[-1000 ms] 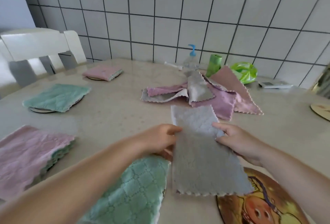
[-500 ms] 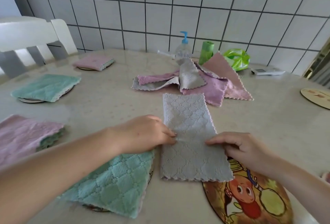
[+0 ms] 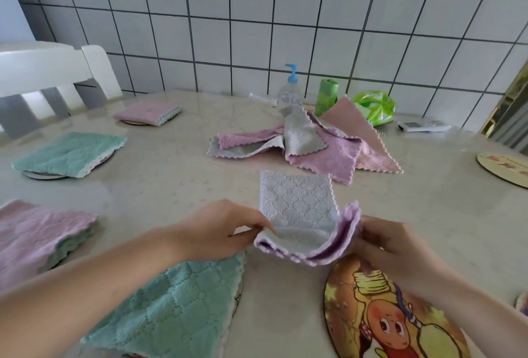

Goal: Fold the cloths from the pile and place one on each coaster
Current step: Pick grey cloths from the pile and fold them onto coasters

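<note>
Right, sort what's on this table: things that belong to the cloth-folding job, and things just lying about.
Job:
grey cloth held by left hand and right hand
cloth pile
cartoon coaster
bare coaster
folded cloths already on coasters

Lying about:
pump bottle
green roll
green packet
remote
chair

A home kitchen or dining corner: a white tiled wall [image 3: 285, 29] with dark grout rises behind the desk [image 3: 171, 180]. A white wooden chair [image 3: 51, 72] stands at the desk's left edge, and a pump bottle [image 3: 290, 89] stands against the wall.
</note>
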A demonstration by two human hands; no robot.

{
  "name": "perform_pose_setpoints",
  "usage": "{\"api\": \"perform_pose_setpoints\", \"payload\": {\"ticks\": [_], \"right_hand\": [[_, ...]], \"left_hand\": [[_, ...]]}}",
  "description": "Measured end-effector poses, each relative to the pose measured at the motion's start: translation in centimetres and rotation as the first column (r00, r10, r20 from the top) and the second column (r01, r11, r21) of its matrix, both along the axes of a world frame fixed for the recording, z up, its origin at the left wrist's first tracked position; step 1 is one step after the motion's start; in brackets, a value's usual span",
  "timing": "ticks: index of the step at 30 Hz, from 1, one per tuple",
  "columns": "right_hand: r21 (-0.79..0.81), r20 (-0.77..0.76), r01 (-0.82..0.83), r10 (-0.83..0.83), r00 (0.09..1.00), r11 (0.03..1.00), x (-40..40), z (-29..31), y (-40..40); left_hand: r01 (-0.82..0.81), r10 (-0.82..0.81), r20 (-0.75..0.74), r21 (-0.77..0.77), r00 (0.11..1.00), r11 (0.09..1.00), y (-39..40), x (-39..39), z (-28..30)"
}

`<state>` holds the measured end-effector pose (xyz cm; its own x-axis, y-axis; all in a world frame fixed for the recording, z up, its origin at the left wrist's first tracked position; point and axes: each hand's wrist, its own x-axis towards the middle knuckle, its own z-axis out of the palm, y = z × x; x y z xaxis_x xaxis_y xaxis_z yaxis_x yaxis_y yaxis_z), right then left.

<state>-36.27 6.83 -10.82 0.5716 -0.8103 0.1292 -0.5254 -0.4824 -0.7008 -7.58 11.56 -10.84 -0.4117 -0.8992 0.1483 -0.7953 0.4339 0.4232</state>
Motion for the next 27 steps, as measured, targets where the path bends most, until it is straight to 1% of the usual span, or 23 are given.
{"api": "perform_pose_setpoints", "payload": {"ticks": [1, 3, 6, 8, 10, 12, 13, 15, 16, 19, 23, 27], "right_hand": [[0.022, 0.034, 0.018, -0.019, 0.999, 1.0, 0.1, 0.3, -0.1], [0.026, 0.065, 0.062, -0.063, 0.996, 0.998, 0.5, 0.6, -0.7], [0.043, 0.089, 0.134, -0.138, 0.986, 0.99, 1.5, 0.6, -2.3], [0.085, 0.078, 0.193, -0.199, 0.977, 0.978, 2.2, 0.1, -3.9], [0.128, 0.059, 0.239, -0.248, 0.967, 0.963, 2.9, -0.5, -5.3], [0.115, 0.012, 0.275, -0.278, 0.96, 0.955, 3.5, -0.8, -6.5], [0.101, -0.012, 0.289, -0.289, 0.957, 0.952, 3.8, -1.0, -7.1], [0.083, -0.048, 0.295, -0.292, 0.955, 0.952, 4.4, -1.3, -8.2], [0.069, -0.074, 0.297, -0.292, 0.953, 0.952, 4.6, -1.5, -8.7], [0.022, -0.162, 0.31, -0.303, 0.939, 0.95, 5.3, -1.8, -10.1], [-0.01, -0.228, 0.313, -0.307, 0.924, 0.95, 5.9, -1.9, -11.1], [0.028, -0.258, 0.329, -0.311, 0.915, 0.944, 6.1, -1.7, -11.5]], "left_hand": [[0.002, -0.002, -0.057, -0.009, 0.998, 1.0, 0.1, 0.1, -0.1], [-0.057, 0.053, -0.147, -0.019, 0.988, 0.998, 0.2, 0.2, -0.5], [-0.159, 0.159, -0.21, 0.019, 0.965, 0.987, -0.7, 0.0, -0.8], [-0.2, 0.212, -0.256, 0.073, 0.943, 0.977, -1.5, -0.4, -0.7], [-0.219, 0.258, -0.363, 0.146, 0.895, 0.965, -2.2, -0.7, -0.9], [-0.22, 0.272, -0.461, 0.166, 0.845, 0.961, -2.8, -1.1, -0.9], [-0.219, 0.272, -0.477, 0.164, 0.836, 0.962, -2.9, -1.3, -0.9], [-0.223, 0.268, -0.477, 0.151, 0.837, 0.963, -3.2, -1.6, -0.9], [-0.226, 0.265, -0.453, 0.14, 0.851, 0.964, -3.4, -1.8, -0.9], [-0.28, 0.305, -0.315, 0.125, 0.899, 0.952, -4.3, -1.8, -1.1], [-0.347, 0.386, -0.212, 0.2, 0.898, 0.916, -5.6, -1.8, -1.2], [-0.37, 0.403, -0.129, 0.222, 0.906, 0.902, -6.5, -1.9, -0.6]]}}
